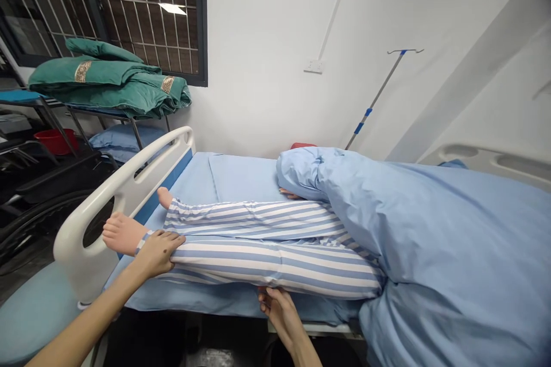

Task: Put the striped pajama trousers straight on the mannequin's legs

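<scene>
A manikin's legs in blue-and-white striped trousers (pixel 275 255) lie stretched across the bed, with smooth bare feet (pixel 124 233) at the footboard end. My left hand (pixel 159 253) is wrapped over the nearer lower leg, just above the ankle, its fingers on top of the shin. Palm turned up, my right hand (pixel 279 312) is at the underside of the same leg near the knee. Its fingers are loosely curled and apart, with the fingertips partly hidden at the trouser edge. A light blue quilt (pixel 422 223) covers the upper body, and part of a manikin hand (pixel 290 194) peeks out from under it.
A cream footboard (pixel 124 172) rises at the left end of the bed. Behind it are folded green quilts (pixel 107 83) on a chair, a red basin (pixel 55 141) and a wheelchair (pixel 38 200). An IV pole (pixel 379 97) stands by the wall.
</scene>
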{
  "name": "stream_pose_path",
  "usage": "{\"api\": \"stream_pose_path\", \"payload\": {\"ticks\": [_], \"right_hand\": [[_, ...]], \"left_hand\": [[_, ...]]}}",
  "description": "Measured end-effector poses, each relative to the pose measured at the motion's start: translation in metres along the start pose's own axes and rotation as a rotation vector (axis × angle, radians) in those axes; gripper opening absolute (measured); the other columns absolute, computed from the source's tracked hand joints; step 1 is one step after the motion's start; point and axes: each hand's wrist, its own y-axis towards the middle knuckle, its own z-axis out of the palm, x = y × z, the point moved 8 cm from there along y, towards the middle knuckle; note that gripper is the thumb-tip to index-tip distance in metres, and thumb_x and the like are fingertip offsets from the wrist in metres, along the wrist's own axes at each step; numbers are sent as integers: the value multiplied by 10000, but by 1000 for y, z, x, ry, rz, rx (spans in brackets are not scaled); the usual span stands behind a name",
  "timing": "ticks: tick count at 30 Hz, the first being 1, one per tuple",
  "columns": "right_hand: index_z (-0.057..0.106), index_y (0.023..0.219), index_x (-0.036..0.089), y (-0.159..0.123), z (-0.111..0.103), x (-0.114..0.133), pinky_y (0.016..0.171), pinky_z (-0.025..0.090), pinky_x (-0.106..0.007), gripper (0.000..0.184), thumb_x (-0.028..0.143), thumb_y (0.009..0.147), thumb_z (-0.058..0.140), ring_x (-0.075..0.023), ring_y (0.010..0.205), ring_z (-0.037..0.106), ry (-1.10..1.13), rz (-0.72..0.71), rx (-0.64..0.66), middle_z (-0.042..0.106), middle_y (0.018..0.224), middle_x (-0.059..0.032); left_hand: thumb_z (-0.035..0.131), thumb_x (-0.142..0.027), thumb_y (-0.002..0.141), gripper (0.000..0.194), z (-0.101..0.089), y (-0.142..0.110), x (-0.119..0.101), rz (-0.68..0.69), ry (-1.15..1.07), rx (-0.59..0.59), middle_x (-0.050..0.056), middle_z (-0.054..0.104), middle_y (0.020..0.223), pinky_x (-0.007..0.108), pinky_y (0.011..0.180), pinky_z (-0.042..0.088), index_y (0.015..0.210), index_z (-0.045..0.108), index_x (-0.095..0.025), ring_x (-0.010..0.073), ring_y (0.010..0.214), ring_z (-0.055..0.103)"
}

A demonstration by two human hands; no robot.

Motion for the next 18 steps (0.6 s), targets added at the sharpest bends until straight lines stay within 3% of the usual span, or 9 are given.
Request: {"api": "stream_pose_path", "payload": {"ticks": [6,12,18], "right_hand": [[634,762,157,9,-6,-15,546,404,-253,212,255,621,758,-151,661,576,42,20,-36,646,783,-39],[636,741,168,17,-6,-23,551,410,-242,241,286,590,782,-140,657,581,40,15,-79,662,790,-35],[629,723,166,13,3,-10,522,406,-246,271,318,568,790,-145,627,577,5,-57,-96,660,753,-38]], "left_hand": [[516,-119,581,487,7,5,5,22,8,17,64,623,981,362,804,340,1059,546,-203,250,938,541],[515,-116,609,423,-31,19,4,73,116,27,66,611,888,351,779,324,1019,556,-212,237,875,523],[502,-118,614,382,-65,25,-3,106,139,1,63,599,857,359,777,312,982,561,-205,238,837,523]]}}
